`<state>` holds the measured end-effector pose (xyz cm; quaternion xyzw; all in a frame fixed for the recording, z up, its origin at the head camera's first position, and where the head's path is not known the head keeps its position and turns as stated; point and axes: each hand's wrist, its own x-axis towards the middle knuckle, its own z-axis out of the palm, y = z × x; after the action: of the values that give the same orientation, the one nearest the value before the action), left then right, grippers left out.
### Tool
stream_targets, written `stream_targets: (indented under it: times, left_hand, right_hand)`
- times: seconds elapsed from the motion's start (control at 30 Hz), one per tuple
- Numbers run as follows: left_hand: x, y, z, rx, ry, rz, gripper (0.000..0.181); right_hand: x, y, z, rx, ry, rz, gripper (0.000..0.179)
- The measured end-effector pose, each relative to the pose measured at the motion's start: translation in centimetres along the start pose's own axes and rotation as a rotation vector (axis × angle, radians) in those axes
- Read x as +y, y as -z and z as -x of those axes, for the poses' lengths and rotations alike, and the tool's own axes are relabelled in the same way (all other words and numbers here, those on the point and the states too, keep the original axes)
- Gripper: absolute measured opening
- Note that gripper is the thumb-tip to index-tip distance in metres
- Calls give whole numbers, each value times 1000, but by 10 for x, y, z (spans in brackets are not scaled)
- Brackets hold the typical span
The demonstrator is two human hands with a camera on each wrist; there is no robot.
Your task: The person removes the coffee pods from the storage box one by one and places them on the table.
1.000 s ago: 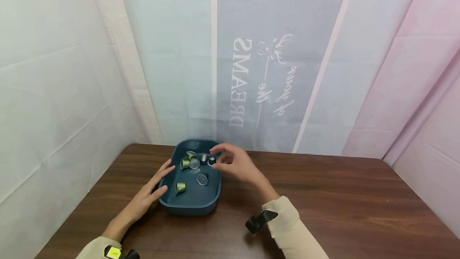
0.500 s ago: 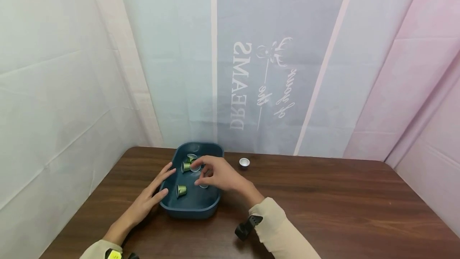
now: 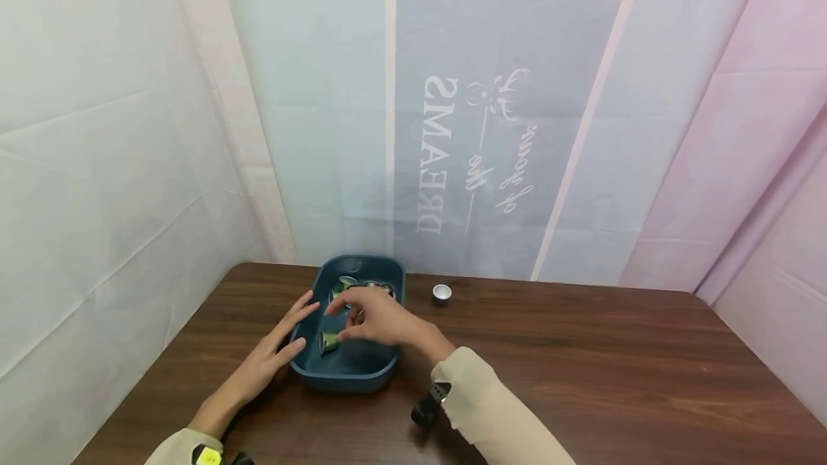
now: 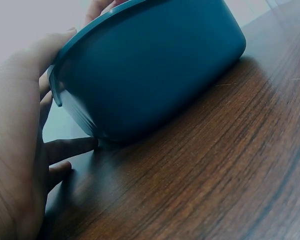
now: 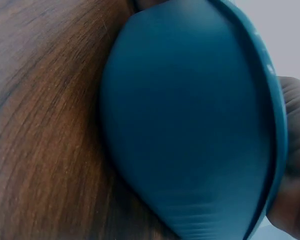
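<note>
A dark blue plastic bin [image 3: 349, 382] stands on the table with several coffee capsules in it. My left hand [image 3: 258, 364] lies along the bin's left side, its straight fingers touching the rim; in the left wrist view some fingers reach down beside the wall. Over the inside of the bin hovers my right hand [image 3: 381, 318], thumb and index finger apart. Its thumb tip is beside a green coffee capsule [image 3: 329, 341] that lies on its side. Behind the hand, another green capsule [image 3: 347, 282] and some darker ones are partly hidden.
A small silver capsule [image 3: 442, 293] sits on the brown wooden table [image 3: 581, 364], right of the bin near the back edge. A printed cloth [image 3: 336, 128] hangs behind the table, with pale cloth at both sides.
The silver capsule appeared on the table to the right of the bin. My right hand moved from the bin's right rim leftward and toward the front green capsule. My left hand stayed.
</note>
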<state>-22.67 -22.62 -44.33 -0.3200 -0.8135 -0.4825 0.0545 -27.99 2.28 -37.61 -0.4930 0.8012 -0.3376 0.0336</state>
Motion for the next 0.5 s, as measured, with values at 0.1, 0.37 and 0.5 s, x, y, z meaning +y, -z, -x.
stream_targets:
  times: [0.1, 0.37, 0.5]
  left_hand:
    - [-1, 0, -1, -3, -13, -2, 55]
    - [-1, 0, 1, -1, -28, -1, 54]
    - [-2, 0, 1, -3, -29, -6, 54]
  right_hand:
    - [1, -2, -3, -30, -13, 7, 36]
    - [1, -10, -11, -86, -53, 18, 34]
    - [1, -12, -12, -94, -82, 14, 34]
